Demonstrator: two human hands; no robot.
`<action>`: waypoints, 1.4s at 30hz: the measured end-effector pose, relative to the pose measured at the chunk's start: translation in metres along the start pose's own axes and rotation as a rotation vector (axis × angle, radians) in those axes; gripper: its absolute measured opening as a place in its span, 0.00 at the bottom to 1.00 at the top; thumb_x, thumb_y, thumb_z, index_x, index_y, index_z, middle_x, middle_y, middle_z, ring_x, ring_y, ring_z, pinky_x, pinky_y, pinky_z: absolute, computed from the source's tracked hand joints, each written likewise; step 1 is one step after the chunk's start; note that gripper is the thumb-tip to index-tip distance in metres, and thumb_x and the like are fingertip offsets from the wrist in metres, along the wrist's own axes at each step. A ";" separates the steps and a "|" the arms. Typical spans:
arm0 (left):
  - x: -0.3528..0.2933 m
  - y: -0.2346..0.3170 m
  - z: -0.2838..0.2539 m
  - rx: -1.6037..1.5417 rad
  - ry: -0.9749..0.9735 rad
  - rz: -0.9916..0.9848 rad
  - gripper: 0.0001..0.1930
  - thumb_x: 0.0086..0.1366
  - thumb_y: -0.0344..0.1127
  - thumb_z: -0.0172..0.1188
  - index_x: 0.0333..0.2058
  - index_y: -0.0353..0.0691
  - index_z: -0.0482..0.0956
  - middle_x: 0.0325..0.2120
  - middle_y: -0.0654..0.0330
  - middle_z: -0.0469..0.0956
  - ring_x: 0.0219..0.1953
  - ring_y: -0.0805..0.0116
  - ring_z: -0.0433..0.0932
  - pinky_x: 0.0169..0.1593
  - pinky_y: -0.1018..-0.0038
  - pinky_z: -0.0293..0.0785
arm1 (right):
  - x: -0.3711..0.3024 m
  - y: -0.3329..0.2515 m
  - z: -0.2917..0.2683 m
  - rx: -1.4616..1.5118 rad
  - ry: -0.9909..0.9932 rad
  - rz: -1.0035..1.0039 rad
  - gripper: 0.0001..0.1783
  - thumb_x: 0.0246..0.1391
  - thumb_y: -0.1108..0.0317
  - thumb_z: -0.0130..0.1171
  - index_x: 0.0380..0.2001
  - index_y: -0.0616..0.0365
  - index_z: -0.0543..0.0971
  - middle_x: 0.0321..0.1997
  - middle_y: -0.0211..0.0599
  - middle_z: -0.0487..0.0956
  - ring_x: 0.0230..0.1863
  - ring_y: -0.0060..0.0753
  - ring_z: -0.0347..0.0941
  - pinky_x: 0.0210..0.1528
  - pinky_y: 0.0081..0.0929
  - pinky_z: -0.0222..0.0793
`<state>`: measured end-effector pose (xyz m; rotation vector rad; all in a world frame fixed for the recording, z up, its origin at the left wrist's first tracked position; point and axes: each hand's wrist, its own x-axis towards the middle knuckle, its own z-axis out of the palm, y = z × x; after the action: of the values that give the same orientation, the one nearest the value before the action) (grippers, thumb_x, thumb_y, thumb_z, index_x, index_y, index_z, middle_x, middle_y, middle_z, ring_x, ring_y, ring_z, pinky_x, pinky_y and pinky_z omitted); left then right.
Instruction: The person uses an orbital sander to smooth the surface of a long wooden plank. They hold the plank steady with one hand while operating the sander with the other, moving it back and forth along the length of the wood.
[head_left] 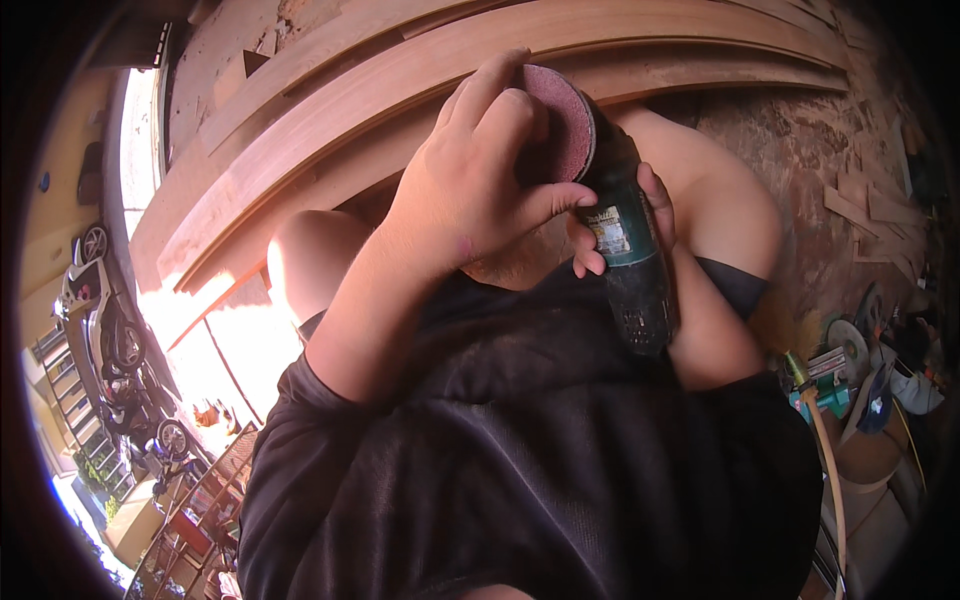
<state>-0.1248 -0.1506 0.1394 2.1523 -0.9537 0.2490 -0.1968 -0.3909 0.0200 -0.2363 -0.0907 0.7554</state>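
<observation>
While the grinder [640, 300] sits toward two o'clock, our right grip [656, 205] wraps its body, seemingly to bear its weight; our left grip [475, 165], half-curled, holds the disc [568, 125] by its edge, perhaps steadying it. Planks [380, 110] lie toward twelve.

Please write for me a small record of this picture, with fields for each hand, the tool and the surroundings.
Left hand: at the sanding disc, fingers bent, thumb extended toward the tool body; firmness of grip unclear
Right hand: wrapped around the power tool
Tool colours: dark body with green section; reddish disc face
In front: long wooden boards
Right side: loose wood pieces on the floor
Far left: parked motorbikes
</observation>
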 end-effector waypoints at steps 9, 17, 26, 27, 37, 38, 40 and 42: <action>-0.002 -0.001 0.002 -0.015 0.015 0.005 0.36 0.50 0.56 0.83 0.43 0.35 0.74 0.63 0.37 0.71 0.56 0.39 0.78 0.56 0.58 0.78 | 0.002 0.003 0.000 0.019 0.024 0.025 0.46 0.67 0.22 0.44 0.54 0.60 0.76 0.40 0.57 0.81 0.31 0.53 0.84 0.45 0.54 0.83; -0.002 -0.002 0.005 0.028 0.031 0.003 0.38 0.49 0.56 0.83 0.44 0.34 0.74 0.65 0.36 0.70 0.57 0.37 0.78 0.56 0.57 0.79 | 0.002 0.004 0.001 0.005 0.043 0.034 0.45 0.66 0.21 0.44 0.52 0.58 0.76 0.39 0.56 0.81 0.31 0.52 0.84 0.45 0.53 0.83; -0.011 -0.005 0.024 0.045 0.169 0.107 0.45 0.47 0.63 0.82 0.52 0.36 0.71 0.70 0.28 0.62 0.69 0.33 0.70 0.67 0.50 0.72 | 0.005 0.010 0.010 0.140 -0.034 0.013 0.50 0.64 0.18 0.43 0.55 0.60 0.76 0.39 0.54 0.82 0.31 0.53 0.85 0.42 0.52 0.83; -0.014 -0.010 0.029 -0.075 0.218 0.118 0.48 0.47 0.63 0.82 0.56 0.37 0.68 0.72 0.29 0.58 0.71 0.35 0.67 0.69 0.49 0.70 | 0.007 0.009 0.010 0.148 -0.071 0.011 0.51 0.63 0.18 0.42 0.56 0.61 0.76 0.40 0.54 0.82 0.31 0.54 0.85 0.42 0.53 0.83; -0.028 -0.030 0.051 -0.730 0.223 0.067 0.69 0.49 0.47 0.87 0.77 0.44 0.40 0.77 0.39 0.53 0.77 0.46 0.60 0.71 0.51 0.69 | 0.012 0.004 -0.016 0.308 -0.416 0.154 0.53 0.65 0.23 0.49 0.66 0.69 0.65 0.44 0.55 0.81 0.40 0.58 0.86 0.47 0.52 0.81; -0.027 -0.029 0.052 -0.730 0.220 0.068 0.69 0.50 0.45 0.86 0.78 0.44 0.40 0.77 0.38 0.53 0.77 0.46 0.61 0.71 0.51 0.70 | 0.013 0.003 -0.016 0.316 -0.445 0.176 0.49 0.67 0.28 0.51 0.67 0.65 0.65 0.47 0.55 0.82 0.42 0.58 0.86 0.49 0.52 0.80; -0.024 -0.030 0.054 -0.733 0.213 0.076 0.67 0.52 0.41 0.85 0.78 0.44 0.40 0.77 0.38 0.53 0.76 0.46 0.63 0.71 0.52 0.71 | 0.017 0.002 -0.016 0.328 -0.484 0.212 0.43 0.69 0.32 0.52 0.68 0.60 0.66 0.50 0.55 0.83 0.45 0.59 0.86 0.51 0.52 0.79; -0.023 -0.028 0.053 -0.709 0.213 0.058 0.67 0.52 0.41 0.85 0.78 0.44 0.40 0.77 0.38 0.53 0.75 0.46 0.64 0.71 0.52 0.71 | 0.019 0.003 -0.019 0.338 -0.508 0.240 0.42 0.69 0.33 0.52 0.68 0.59 0.66 0.51 0.54 0.83 0.46 0.59 0.86 0.52 0.52 0.79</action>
<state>-0.1273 -0.1629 0.0768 1.4218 -0.8216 0.1343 -0.1815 -0.3792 0.0009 0.2765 -0.4167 1.0429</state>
